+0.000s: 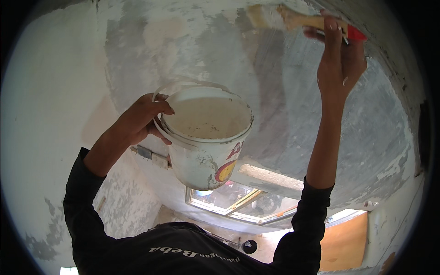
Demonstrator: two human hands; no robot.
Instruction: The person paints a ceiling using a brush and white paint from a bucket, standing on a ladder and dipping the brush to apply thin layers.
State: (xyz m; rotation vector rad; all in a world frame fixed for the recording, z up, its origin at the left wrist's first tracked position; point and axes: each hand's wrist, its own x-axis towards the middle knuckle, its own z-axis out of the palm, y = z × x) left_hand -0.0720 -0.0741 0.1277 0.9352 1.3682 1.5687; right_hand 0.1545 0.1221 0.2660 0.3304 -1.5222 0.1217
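My left hand grips the upper left rim and handle of a white plastic bucket, scuffed and marked with a red and yellow label, with pale off-white contents and dark specks inside. My right hand is raised at the upper right, closed round a paintbrush with a wooden handle and red end. The pale, blurred bristles are at the patchy grey and white plastered surface; whether they touch it I cannot tell.
A pale plastered wall runs along the left. Small electrical boxes sit behind the bucket. Below are a window, an orange panel at the lower right and a dark round object.
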